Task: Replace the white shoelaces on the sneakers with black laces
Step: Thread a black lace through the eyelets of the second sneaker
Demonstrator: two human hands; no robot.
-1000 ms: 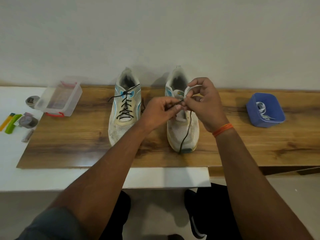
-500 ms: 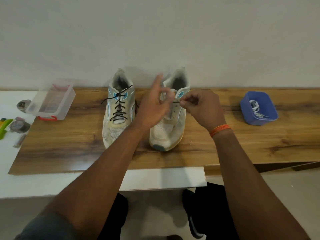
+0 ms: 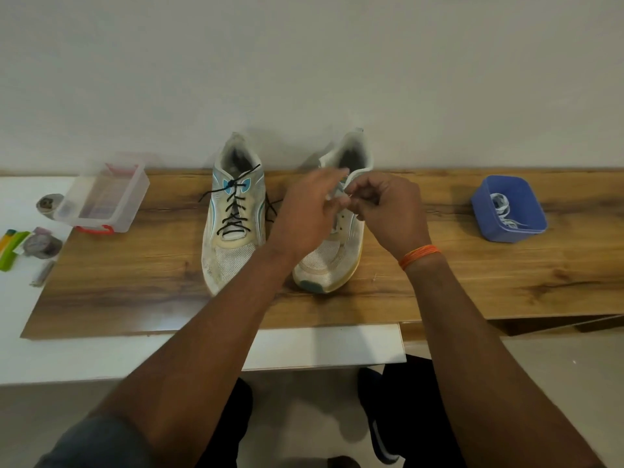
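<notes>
- The table (image 3: 472,292) (a wood-grain board over a white surface) carries everything, and both sneakers stand on it with their toes towards us.
- The left sneaker (image 3: 233,228) is already threaded with a black lace (image 3: 233,211), its loose ends trailing off either side near the collar.
- The right sneaker (image 3: 337,251) sits just beside it, angled with its toe swung left; its eyelets look bare where we can see them, so we judge this one to be the shoe in hand.
- Our left hand (image 3: 309,214) hovers over the right sneaker's tongue with fingers spread and blurred, seemingly holding nothing.
- Our right hand (image 3: 385,207) has its fingers curled into a pinch at the upper eyelets; a lace tip is probably in there, though it is too small and hidden for us to tell.
- A clear plastic box (image 3: 104,197) stands at the far left of the board, and a blue tub (image 3: 508,211) at the far right holds the white laces (image 3: 503,206).
- Handling: a lace is light, limp and thin, so we would grip it right at the stiff tip to steer it through an eyelet; the sneaker is light enough to skid, so the free hand should steady its upper.
</notes>
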